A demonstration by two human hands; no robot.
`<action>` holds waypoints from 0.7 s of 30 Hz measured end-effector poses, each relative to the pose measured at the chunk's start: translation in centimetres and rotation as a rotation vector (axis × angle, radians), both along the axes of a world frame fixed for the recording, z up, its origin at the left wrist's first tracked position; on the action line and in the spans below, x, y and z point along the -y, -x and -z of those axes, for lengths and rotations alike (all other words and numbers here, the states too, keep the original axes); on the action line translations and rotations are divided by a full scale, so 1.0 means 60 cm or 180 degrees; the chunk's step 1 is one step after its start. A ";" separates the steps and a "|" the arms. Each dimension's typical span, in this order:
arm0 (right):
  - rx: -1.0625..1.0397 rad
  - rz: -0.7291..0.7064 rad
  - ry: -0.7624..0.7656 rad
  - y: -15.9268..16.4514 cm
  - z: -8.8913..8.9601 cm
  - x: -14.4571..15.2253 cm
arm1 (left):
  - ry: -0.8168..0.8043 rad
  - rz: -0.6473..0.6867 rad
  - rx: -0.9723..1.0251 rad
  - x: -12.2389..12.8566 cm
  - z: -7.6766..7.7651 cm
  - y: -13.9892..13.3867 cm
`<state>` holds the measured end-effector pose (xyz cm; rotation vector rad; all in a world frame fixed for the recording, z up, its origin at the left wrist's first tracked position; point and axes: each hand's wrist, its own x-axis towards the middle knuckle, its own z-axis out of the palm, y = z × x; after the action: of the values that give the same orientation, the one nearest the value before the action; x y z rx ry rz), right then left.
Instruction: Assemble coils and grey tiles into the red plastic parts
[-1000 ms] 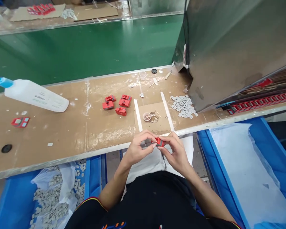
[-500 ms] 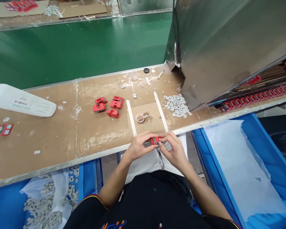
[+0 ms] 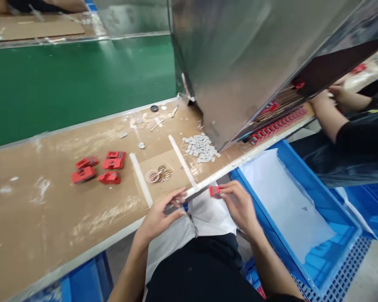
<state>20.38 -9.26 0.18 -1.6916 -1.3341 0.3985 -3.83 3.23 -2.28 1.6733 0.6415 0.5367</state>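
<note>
Between the fingertips of my right hand [image 3: 241,207] is a small red plastic piece [image 3: 214,191], held just past the table's front edge. It looks like a toy vehicle body. My left hand [image 3: 164,214] is apart from it, fingers curved and spread, with nothing in them. Close ahead of that hand, a cardboard sheet [image 3: 173,167] lies between two white tape strips. On the sheet sit a small round cup [image 3: 152,176] and brown smears. Several similar red pieces [image 3: 110,178] lie to the left. A pile of small grey chips [image 3: 201,147] is to the right.
A large metal panel [image 3: 239,71] rises at the right of the table [image 3: 50,218]. Beyond it are a row of red pieces [image 3: 277,126] and a co-worker's arm [image 3: 329,113]. A blue crate [image 3: 343,230] with white sheeting stands at right. A green surface [image 3: 82,88] runs behind.
My left hand has let go of the red piece and moved away from it. My right hand carries the piece to the right. The view has turned right, bringing the co-worker's arms into sight.
</note>
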 end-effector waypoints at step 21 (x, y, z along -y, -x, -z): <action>0.1199 0.2066 -0.0008 -0.275 0.042 -0.121 | -0.1181 -0.1517 -0.0386 -0.035 0.001 0.071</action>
<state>36.86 -2.03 -2.32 -2.1456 -0.9471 -0.3106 -8.09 5.30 -2.33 1.9132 1.0940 0.9436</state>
